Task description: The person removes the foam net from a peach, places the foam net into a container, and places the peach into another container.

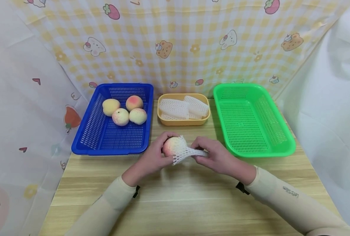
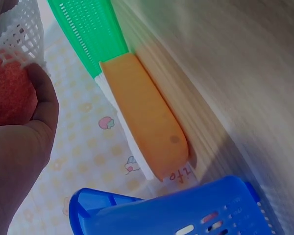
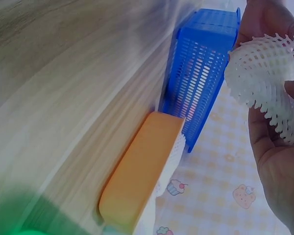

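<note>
My left hand [image 1: 156, 152] grips a pale peach with a pink blush [image 1: 170, 146], thumb and fingers on either side. A white foam net sleeve [image 1: 183, 154] covers the peach's right part and stretches off to the right. The sleeve's narrow gathered end is pinched by my right hand [image 1: 217, 154]. In the left wrist view the peach [image 2: 10, 93] shows reddish below the net's edge, with the thumb touching that edge. From the right wrist the net sleeve [image 3: 269, 73] hides most of the fruit. Both hands are held over the table's middle.
A blue basket [image 1: 113, 151] with several peaches [image 1: 120, 117] stands at the left. Behind the hands, a small yellow-orange tray [image 1: 183, 122] holds white foam nets [image 1: 175, 108]. The green basket [image 1: 260, 154] is at the right on the wooden table [image 1: 175, 209]. A checked curtain [image 1: 180, 39] hangs behind.
</note>
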{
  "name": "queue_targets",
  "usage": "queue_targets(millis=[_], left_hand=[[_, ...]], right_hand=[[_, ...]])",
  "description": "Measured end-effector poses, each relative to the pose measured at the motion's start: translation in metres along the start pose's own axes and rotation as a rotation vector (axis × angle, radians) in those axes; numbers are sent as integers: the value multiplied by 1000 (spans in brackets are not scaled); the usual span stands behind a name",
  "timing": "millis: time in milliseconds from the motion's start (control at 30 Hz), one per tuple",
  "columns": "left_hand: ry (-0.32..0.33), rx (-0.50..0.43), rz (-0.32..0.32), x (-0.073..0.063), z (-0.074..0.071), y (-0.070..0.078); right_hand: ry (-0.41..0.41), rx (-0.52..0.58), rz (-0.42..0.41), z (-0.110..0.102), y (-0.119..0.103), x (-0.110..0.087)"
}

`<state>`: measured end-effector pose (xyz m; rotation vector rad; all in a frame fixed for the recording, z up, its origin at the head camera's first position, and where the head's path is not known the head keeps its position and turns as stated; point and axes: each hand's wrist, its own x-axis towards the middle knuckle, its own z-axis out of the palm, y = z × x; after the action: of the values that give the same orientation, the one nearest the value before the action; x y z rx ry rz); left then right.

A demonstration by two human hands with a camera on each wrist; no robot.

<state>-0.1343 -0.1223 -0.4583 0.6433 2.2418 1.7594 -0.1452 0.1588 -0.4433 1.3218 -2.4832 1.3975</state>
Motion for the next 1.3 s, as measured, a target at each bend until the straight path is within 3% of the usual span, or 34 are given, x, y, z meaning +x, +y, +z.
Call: queue_targets(millis=[333, 867, 1133, 1300], left_hand=[[43, 35, 32, -2, -9, -2], [117, 62, 56, -5, -23, -2], [107, 67, 52, -6, -25, -2], [115, 63, 52, -8, -28, -2]], right_hand=[[7, -69, 67, -13, -4, -1], [39, -131, 78, -24, -7, 3], [-12, -181, 178, -36, -8, 8], [-85, -241, 190, -53, -10, 23]])
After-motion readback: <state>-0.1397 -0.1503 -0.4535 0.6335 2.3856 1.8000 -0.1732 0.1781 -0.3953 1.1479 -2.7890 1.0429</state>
